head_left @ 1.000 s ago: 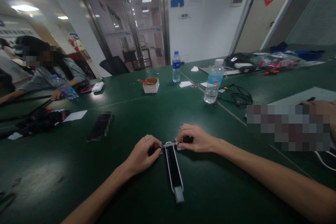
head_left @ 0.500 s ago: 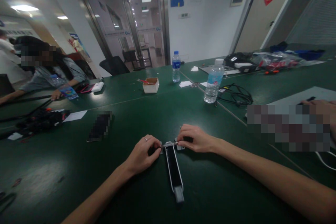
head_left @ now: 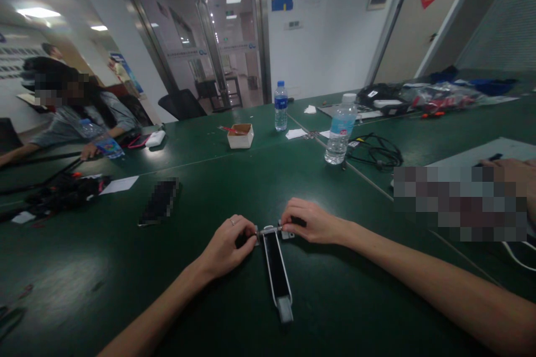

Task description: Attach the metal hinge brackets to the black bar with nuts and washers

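A long, narrow black device with a white rim (head_left: 277,269) lies on the green table (head_left: 209,290), pointing toward me, with a grey block at its near end. A thin metal crossbar runs across its far end. My left hand (head_left: 228,244) is closed on a small dark part at the crossbar's left end; a ring shows on one finger. My right hand (head_left: 310,221) is closed on a dark part at the crossbar's right end.
Two water bottles (head_left: 340,129) (head_left: 281,106) stand further back, with a small cardboard box (head_left: 241,136), black cables (head_left: 377,153) and paper scraps. A dark phone (head_left: 159,201) lies to the left. A person sits at far left (head_left: 75,117); another person's hand (head_left: 508,173) rests at right.
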Demonstrator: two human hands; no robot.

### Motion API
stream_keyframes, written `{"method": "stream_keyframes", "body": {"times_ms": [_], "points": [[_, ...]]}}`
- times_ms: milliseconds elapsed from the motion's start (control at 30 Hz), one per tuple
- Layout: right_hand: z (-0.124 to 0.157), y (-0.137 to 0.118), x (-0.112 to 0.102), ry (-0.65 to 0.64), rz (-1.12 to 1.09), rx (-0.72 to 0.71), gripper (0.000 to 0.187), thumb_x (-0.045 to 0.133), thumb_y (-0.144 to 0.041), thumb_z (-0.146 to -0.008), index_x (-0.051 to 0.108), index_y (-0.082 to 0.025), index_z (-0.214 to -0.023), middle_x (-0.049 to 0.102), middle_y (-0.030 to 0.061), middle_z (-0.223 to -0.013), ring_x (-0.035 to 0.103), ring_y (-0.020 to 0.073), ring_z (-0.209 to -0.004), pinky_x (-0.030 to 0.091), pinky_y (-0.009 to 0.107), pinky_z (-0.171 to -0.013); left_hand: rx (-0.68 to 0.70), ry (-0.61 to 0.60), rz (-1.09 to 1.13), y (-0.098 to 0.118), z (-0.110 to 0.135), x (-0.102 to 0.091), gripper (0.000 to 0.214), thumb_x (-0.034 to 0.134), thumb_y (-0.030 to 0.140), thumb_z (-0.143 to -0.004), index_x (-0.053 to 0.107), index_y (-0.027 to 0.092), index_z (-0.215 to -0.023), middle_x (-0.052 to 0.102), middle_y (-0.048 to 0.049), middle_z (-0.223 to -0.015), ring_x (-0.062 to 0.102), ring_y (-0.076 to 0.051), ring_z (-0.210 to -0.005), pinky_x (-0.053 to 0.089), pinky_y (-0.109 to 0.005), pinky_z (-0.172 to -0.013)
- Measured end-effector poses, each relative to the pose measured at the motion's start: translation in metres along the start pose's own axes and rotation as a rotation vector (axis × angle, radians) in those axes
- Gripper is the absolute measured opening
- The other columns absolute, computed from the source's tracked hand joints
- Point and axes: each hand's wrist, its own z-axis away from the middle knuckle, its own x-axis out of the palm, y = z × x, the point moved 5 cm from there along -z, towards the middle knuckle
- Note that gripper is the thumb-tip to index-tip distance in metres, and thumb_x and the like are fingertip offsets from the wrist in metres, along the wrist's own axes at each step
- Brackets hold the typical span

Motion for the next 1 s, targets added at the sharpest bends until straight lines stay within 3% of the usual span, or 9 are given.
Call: {"method": "stream_keyframes", "body": {"times_ms": [167, 500, 1000], "points": [[0.0000, -0.0027, -0.0010, -0.005, 0.016, -0.023, 0.013, 0.061, -0.027, -0.085, 0.060, -0.015, -0.089, 0.060, 0.0043, -0.087, 0.052, 0.0151, -0.079, 0.043, 0.030, -0.069, 0.006, 0.007, 0.015, 0.0012, -0.0004, -0.0009, 0.009, 0.052, 0.017, -0.087, 0.059, 0.016, -0.092, 0.057, -0.0034, -0.087, 0.052, -0.017, -0.079, 0.046, -0.030, -0.070], [-0.0007, -0.0039, -0.0015, 0.036, 0.019, -0.013, 0.011, 0.060, -0.020, -0.079, 0.058, -0.015, -0.088, 0.058, 0.0030, -0.083, 0.050, 0.0144, -0.076, 0.041, 0.029, -0.069, 0.002, -0.004, 0.017, 0.0005, 0.0013, -0.0005, 0.009, 0.052, 0.017, -0.087, 0.059, 0.016, -0.093, 0.057, -0.0035, -0.087, 0.052, -0.017, -0.080, 0.046, -0.031, -0.071], [-0.0009, -0.0050, -0.0017, 0.032, 0.057, -0.013, 0.009, 0.055, -0.022, -0.086, 0.059, -0.015, -0.086, 0.057, 0.0037, -0.082, 0.049, 0.0146, -0.076, 0.040, 0.029, -0.070, 0.016, 0.005, 0.021, -0.0023, 0.0010, 0.0014, 0.009, 0.053, 0.017, -0.087, 0.059, 0.016, -0.093, 0.057, -0.0027, -0.087, 0.052, -0.016, -0.079, 0.046, -0.030, -0.071]]}}
